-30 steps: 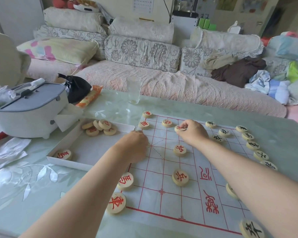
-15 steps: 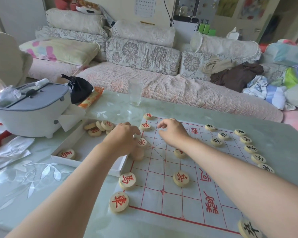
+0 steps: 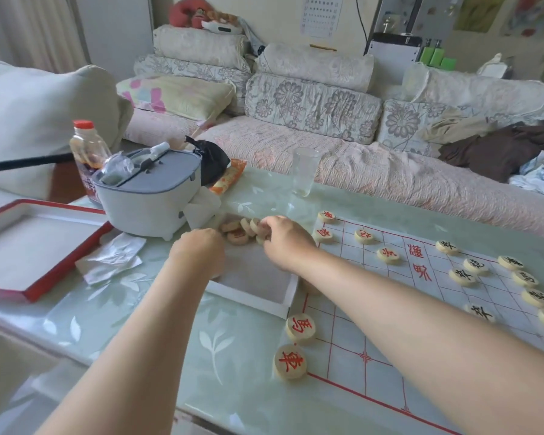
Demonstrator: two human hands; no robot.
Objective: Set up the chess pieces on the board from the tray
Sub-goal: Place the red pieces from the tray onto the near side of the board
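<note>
Both hands have left the board (image 3: pixel 390 324) and shifted over to the tray (image 3: pixel 255 301); the view has swung left with them. Right hand (image 3: pixel 283 241) reaches across to the far end of the tray, fingers curled down onto the pile of pieces (image 3: pixel 236 233), fingertips touching the nearest discs. Cannot tell if it actually pinches one. Left hand (image 3: pixel 198 252) hangs over the tray just left of the right hand, back of the hand to the camera, fingers hidden, so grip cannot be told. The two hands are near each other, not touching.

The pile lies just beyond both hands, a few round discs overlapping, red marks on some. The tray is white and sits directly under the hands, its right edge against the board.

Right of the right forearm the board lies flat on the table (image 3: pixel 233 387). Red-lettered pieces (image 3: pixel 291 362) stand along the board edge nearest the tray, two close to the camera below the forearm, more just past the right hand. Black-lettered pieces (image 3: pixel 475 266) sit far right of the hands.

Beyond the left hand: white container (image 3: pixel 151 208) with grey lid, bottle (image 3: pixel 87 152) behind it, black bag (image 3: pixel 212 164), orange packet (image 3: pixel 228 180). Left of the left hand: crumpled paper (image 3: pixel 110 259), red-edged lid (image 3: pixel 29 246). Glass (image 3: pixel 305 171) stands beyond the right hand.
</note>
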